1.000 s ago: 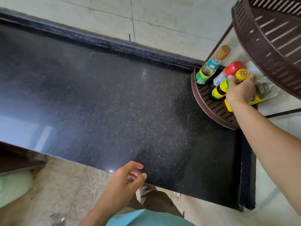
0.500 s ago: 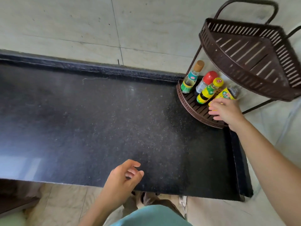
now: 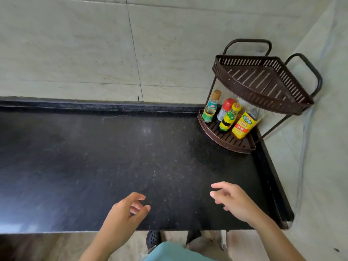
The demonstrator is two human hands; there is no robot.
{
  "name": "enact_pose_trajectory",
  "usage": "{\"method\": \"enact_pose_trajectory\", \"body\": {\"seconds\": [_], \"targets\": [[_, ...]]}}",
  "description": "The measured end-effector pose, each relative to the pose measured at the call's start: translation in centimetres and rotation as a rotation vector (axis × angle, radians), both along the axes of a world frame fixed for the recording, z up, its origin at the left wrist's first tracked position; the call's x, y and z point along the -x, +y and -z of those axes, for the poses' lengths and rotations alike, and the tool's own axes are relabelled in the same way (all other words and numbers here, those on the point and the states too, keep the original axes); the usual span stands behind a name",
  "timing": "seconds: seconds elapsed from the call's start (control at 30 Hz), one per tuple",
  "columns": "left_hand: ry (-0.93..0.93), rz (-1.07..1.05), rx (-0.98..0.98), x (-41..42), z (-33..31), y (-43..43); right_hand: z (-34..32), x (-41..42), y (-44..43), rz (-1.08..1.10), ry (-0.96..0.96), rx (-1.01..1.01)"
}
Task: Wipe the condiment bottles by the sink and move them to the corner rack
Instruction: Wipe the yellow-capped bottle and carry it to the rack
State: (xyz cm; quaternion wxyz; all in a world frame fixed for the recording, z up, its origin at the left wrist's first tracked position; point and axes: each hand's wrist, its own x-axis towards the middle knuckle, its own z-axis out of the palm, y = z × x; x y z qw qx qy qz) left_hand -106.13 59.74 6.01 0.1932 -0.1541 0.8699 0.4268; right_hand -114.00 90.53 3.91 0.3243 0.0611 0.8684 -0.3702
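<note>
Both hands [image 3: 232,201] empty, fingers loose over the bench [image 3: 113,157] | four bottles [image 3: 244,124] upright on corner rack [image 3: 226,141] | probably glass, slick: grip mid-body.

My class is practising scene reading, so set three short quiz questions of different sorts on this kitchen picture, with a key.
1. How many bottles stand on the rack's lower shelf?
2. True or false: the right hand holds the yellow bottle.
3. The rack's upper shelf is: A) full of bottles, B) bare, C) holding a cloth.

Key: 1) Four: the cork-topped bottle, red-capped bottle, yellow-capped bottle and yellow bottle. 2) False; both it and the left hand are open above the counter. 3) B.
</note>
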Motion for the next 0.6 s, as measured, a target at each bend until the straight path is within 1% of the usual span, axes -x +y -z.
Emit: {"method": "enact_pose_trajectory", "body": {"seconds": [0.1, 0.2, 0.37, 0.6], "targets": [[0.007, -0.173, -0.123, -1.2, -0.6, -0.2, -1.6, 0.0, -2.0, 0.014, 0.003, 0.147], [0.067, -0.390, -0.231, -2.7, -1.6, 1.0, -2.7, 0.7, -3.8, -0.044, -0.013, 0.236], [0.213, -0.865, -0.388, -7.4, -3.1, 3.7, -4.1, 2.4, -5.7, -0.211, -0.052, 0.312], [0.284, -1.366, -0.353, -20.0, -2.8, 4.8, -4.3, 2.1, -11.5, -0.409, -0.004, 0.323]]}}
